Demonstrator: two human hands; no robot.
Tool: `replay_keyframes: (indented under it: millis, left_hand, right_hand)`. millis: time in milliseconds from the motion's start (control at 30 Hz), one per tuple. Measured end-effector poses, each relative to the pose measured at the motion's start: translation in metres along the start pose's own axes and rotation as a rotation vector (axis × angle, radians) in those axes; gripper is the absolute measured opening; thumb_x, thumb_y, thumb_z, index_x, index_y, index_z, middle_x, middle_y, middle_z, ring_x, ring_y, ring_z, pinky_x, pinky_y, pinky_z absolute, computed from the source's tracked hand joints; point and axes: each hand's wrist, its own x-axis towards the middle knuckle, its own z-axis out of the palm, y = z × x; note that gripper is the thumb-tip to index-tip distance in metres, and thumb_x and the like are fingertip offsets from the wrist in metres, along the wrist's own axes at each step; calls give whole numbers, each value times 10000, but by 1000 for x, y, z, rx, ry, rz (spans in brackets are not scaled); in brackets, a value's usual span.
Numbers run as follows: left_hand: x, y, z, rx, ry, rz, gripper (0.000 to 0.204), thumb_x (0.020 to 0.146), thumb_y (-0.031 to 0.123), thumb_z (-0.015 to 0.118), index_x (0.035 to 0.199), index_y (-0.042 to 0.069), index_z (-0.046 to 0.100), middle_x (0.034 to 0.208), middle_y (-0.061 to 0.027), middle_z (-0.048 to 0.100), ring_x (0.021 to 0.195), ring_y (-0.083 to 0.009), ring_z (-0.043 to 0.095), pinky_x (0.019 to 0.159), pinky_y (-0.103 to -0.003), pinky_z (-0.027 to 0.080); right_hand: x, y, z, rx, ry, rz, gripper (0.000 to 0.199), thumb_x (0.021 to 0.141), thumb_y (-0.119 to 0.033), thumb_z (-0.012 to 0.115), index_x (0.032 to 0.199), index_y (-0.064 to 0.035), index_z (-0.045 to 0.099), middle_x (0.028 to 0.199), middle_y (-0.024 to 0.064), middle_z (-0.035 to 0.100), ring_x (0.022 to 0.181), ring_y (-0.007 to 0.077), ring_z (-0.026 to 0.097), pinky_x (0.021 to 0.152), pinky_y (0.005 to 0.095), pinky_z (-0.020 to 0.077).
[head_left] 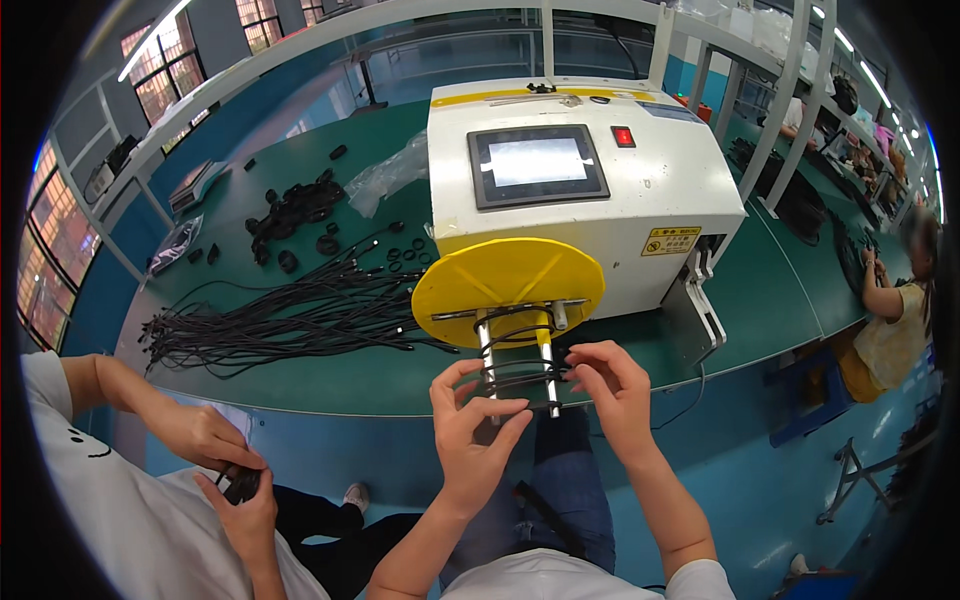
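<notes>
Loops of black cable are wound around two metal pegs that stick out toward me from a yellow disc. The disc sits on the front of a white winding machine. My left hand, beside the left peg, pinches a strand of the cable between thumb and forefinger near the peg ends. At the right side of the loops, my right hand has its thumb and fingertips closed on the cable next to the right peg.
A bundle of black cables lies on the green table to the left, with black rings and a plastic bag behind. A co-worker's hands hold a dark coil at my left. Another person sits at the right.
</notes>
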Motion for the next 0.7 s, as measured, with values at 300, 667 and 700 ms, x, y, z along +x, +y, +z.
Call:
replay_keyframes:
  millis: [300, 667, 700]
  left_hand:
    - [-6, -3, 7, -258, 51, -84, 133, 718, -53, 692, 826, 19, 662, 1201, -103, 407, 999, -165, 521, 711, -232, 483]
    - [-7, -8, 5, -232, 43, -201, 142, 708, -71, 661, 811, 25, 645, 1197, -117, 422, 1110, -201, 456, 834, -255, 422]
    - [-8, -8, 5, -233, 48, -206, 141, 714, -66, 656, 824, 21, 642, 1199, -117, 421, 1119, -208, 450, 857, -265, 416]
  right_hand:
    - [1, -10, 8, -65, -81, 42, 194, 874, -27, 520, 1058, 27, 546, 930, 93, 613, 767, 119, 616, 627, 232, 507]
    - [-23, -3, 5, -176, -85, -19, 303, 847, -16, 554, 1140, 21, 488, 995, 96, 591, 762, 135, 621, 614, 243, 509]
    - [-26, 4, 6, 22, -26, 63, 333, 835, -8, 569, 1153, 16, 477, 1002, 91, 586, 758, 137, 620, 625, 248, 508]
